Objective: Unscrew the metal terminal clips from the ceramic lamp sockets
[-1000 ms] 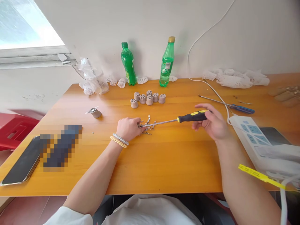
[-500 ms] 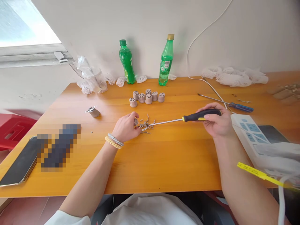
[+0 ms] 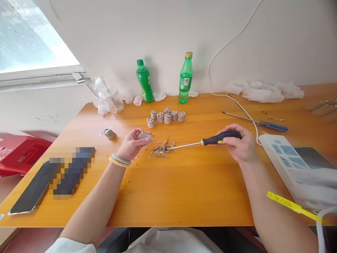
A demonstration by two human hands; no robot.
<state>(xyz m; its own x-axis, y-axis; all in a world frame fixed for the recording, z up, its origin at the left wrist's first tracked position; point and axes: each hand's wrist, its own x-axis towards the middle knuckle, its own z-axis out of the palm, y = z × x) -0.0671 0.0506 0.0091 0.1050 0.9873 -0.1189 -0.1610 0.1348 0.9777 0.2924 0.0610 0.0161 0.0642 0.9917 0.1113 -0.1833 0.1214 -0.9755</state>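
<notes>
My left hand (image 3: 133, 144) pinches a beige ceramic socket piece (image 3: 145, 136) above the table, tilted, with its flat side showing. My right hand (image 3: 238, 142) grips the black and yellow handle of a screwdriver (image 3: 221, 138). The screwdriver's tip rests in a small pile of metal clips and strips (image 3: 160, 150) to the right of my left hand. Tiny nuts or screws (image 3: 136, 164) lie scattered left of the pile. Behind it stand several beige ceramic socket pieces (image 3: 167, 118) in a group. Another socket piece with metal fittings on top (image 3: 108, 133) stands alone at the left.
Two green bottles (image 3: 145, 84) stand by the wall among white foam nets. On the right lie a blue-handled screwdriver (image 3: 273, 126) and a white power strip (image 3: 279, 151) with a cable. A phone (image 3: 30, 189) lies at the left edge, beside a blurred-out dark object (image 3: 73, 172).
My left hand has moved up and left from the metal pile, lifting the socket piece into fuller view. The screwdriver tip stays at the pile. More tiny parts show on the table; the camera view has tilted upward.
</notes>
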